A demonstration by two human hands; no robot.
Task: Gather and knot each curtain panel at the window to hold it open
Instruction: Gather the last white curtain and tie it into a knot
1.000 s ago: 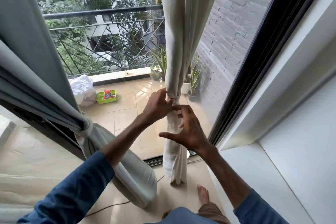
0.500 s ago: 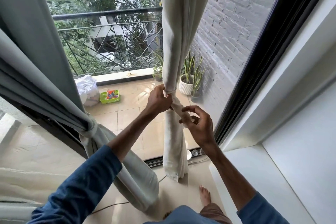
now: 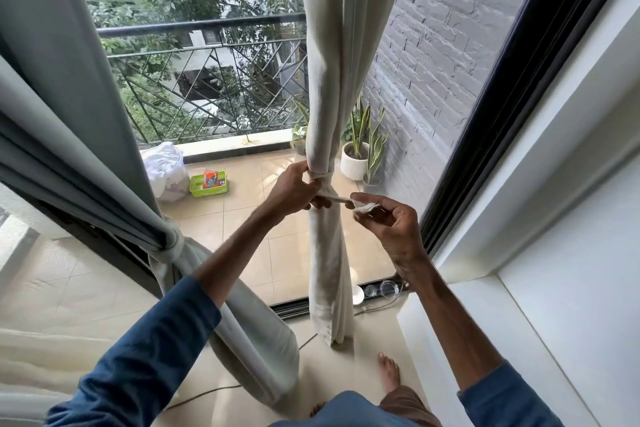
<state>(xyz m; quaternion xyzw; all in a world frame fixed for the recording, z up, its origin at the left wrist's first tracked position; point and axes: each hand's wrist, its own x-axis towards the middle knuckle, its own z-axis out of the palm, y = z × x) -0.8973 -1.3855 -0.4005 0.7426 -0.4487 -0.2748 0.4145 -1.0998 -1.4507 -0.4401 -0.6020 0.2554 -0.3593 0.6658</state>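
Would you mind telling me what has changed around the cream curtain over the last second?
The right hand, open with spread fingers a second ago, has pinched the loose tail and pulled it out to the right, taut from the knot. The left hand still grips the gathered cream curtain there; the grey curtain stays knotted.

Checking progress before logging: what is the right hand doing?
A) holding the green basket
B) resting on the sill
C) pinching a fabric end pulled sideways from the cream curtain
C: the right hand pinches a fabric end stretched from the cream curtain, which the left hand grips.
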